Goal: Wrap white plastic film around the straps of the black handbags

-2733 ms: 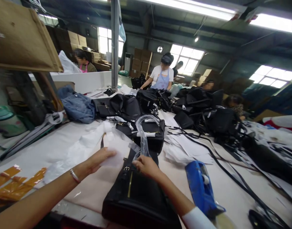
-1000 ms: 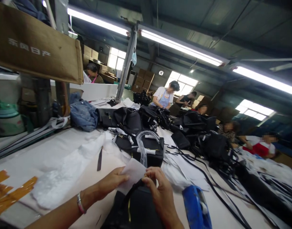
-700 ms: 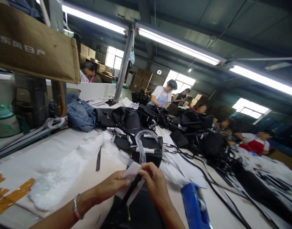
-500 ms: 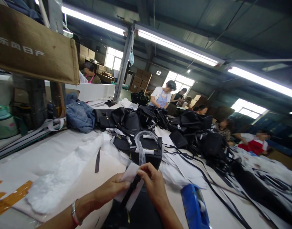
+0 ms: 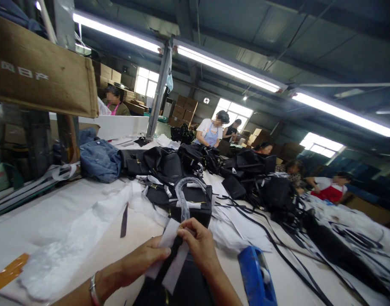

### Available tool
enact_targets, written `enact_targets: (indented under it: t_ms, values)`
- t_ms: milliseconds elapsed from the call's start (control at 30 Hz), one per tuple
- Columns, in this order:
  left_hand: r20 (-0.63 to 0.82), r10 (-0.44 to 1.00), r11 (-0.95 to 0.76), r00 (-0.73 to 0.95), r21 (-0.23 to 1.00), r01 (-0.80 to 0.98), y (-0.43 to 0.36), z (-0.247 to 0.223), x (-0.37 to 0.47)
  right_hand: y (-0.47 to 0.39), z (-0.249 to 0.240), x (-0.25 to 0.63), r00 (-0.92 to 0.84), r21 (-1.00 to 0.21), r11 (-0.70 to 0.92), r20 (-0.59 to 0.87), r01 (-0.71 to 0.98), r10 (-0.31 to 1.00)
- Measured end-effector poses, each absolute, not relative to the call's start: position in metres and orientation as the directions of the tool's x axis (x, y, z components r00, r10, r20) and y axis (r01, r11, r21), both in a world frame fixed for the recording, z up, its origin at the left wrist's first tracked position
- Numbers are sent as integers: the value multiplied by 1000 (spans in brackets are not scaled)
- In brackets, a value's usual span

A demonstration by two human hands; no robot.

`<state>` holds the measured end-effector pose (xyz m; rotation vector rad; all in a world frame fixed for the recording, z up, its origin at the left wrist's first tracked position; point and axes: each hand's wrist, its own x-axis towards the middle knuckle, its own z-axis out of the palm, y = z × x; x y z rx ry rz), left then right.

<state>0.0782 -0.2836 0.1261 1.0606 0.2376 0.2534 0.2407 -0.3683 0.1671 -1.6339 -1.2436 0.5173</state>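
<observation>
A black strap [image 5: 169, 264] lies along a white sheet [image 5: 178, 272] that reaches out on both sides of it. My left hand [image 5: 150, 254] is closed on the sheet and strap, thumb on top. At the strap's upper end my right hand [image 5: 197, 242] pinches it, close to a small gold-coloured fitting. Below the hands is a black bag [image 5: 191, 284] with some gold trim, partly covered by my arms and the sheet. Just beyond my fingers stands another black bag [image 5: 195, 212], its handle [image 5: 182, 195] wrapped in clear plastic.
A blue tape dispenser [image 5: 257, 276] lies right of my right arm. Long black straps [image 5: 277, 244] cross the table on the right. White wrapping [image 5: 61, 242] and orange tape [image 5: 9, 272] lie at left. Black bags [image 5: 163, 163] are heaped behind; several people work beyond.
The camera view has turned slightly, so the surroundings sit a little further left. Both hands keep their hold on the strap and sheet, with only slight movement.
</observation>
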Motion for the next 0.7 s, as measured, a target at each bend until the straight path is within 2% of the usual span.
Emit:
enact_targets:
  t_ms: [167,333,400,533,600,700]
  values:
    - [-105,256,368,961,930,4,-272,129,76,-370,163,241,398,-880,-6,209,476,893]
    - [-102,238,400,966,916,-2,-281,131,82,-375,154,243,435,-857,-2,259,515,863]
    - [-92,273,446,958,894,-41,-291,134,88,-376,152,242,457,-851,4,286,525,842]
    - [-138,451,495,882,861,-119,-311,140,101,-377,152,242,481,-861,32,314,507,818]
    - [-186,522,480,832,871,-107,-316,139,105,-379,148,245,489,-916,61,267,397,831]
    - [-240,564,468,790,881,-67,-317,135,106,-386,138,254,459,-996,93,78,-11,885]
